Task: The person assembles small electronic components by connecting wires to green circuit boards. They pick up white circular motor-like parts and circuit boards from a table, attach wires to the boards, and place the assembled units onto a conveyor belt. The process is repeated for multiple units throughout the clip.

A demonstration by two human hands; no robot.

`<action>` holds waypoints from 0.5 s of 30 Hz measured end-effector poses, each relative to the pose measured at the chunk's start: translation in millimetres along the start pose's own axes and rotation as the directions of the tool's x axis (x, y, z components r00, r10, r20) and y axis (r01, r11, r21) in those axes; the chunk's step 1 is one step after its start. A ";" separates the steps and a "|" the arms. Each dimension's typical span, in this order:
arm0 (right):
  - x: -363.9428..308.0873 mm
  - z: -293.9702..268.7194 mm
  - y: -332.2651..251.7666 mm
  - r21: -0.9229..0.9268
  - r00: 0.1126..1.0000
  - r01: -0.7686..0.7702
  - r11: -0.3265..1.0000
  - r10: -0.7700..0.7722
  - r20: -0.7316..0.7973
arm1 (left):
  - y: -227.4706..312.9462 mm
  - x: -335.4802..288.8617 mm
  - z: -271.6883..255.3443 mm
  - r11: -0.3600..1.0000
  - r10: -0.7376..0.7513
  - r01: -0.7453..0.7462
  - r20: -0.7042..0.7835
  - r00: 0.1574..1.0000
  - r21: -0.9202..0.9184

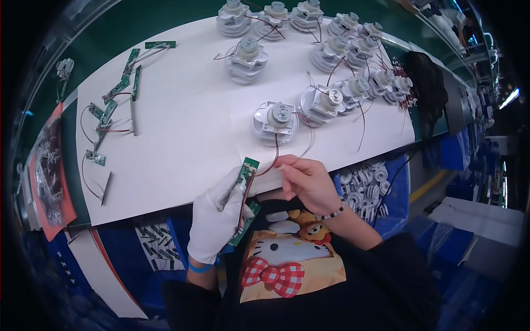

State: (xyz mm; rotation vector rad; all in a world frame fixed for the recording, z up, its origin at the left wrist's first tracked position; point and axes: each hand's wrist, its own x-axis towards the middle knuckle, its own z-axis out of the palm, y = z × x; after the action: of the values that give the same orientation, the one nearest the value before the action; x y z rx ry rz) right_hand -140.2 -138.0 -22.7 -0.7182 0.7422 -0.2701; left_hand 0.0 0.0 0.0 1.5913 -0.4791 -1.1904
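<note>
My left hand (212, 212), in a white glove, grips a narrow green circuit board (250, 165) near the table's front edge. A second green board (243, 231) hangs below it, and a dark red wire runs between the two. My right hand (309, 185) is bare, its thumb and forefinger pinched beside a red-brown wire (275, 153). That wire runs from a white motor unit (276, 122) down toward the board's upper end. The unit stands on the table just beyond my hands. What exactly lies between the right fingertips is hard to make out.
Several similar motor units (247, 60) with loose wires stand across the back and right of the white table (182, 110). Wired green boards (132, 60) lie along the left side. Below the edge are a blue bin of white parts (364, 190) and a box of boards (157, 243).
</note>
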 end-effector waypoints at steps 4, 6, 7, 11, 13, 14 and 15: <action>-16.7 -10.2 -9.6 -0.089 0.943 0.329 0.940 -0.321 0.087 | 3.1 -0.2 3.6 0.998 0.023 -0.023 0.011 1.000 0.053; -23.0 -0.7 -20.8 -0.075 0.923 0.373 0.925 -0.361 0.133 | 3.0 -0.2 5.6 0.984 0.074 -0.075 0.013 0.997 0.163; -23.0 1.9 -25.7 -0.092 0.922 0.362 0.927 -0.343 0.179 | 2.3 -0.4 8.0 0.964 0.122 -0.122 0.018 0.992 0.236; -10.4 19.9 -48.5 -0.199 0.947 0.273 0.941 -0.226 0.229 | -4.8 1.0 18.8 0.741 0.452 -0.383 0.013 0.892 0.551; -4.0 29.4 -53.8 -0.308 0.958 0.248 0.918 -0.184 0.221 | -1.9 -2.6 26.3 0.751 0.480 -0.384 -0.044 0.876 0.538; -2.2 37.9 -56.6 -0.343 0.959 0.255 0.904 -0.191 0.210 | 0.7 -4.1 28.2 0.738 0.502 -0.393 -0.056 0.863 0.548; 0.7 36.0 -54.0 -0.395 0.955 0.271 0.878 -0.195 0.222 | 1.0 -4.9 29.2 0.727 0.520 -0.399 -0.069 0.851 0.559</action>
State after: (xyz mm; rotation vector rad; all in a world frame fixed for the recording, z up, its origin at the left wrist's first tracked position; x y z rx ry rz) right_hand -113.5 -159.9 32.3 -1.2357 0.5462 -0.2639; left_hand -27.2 -10.9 4.2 1.8844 -1.0593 -0.4959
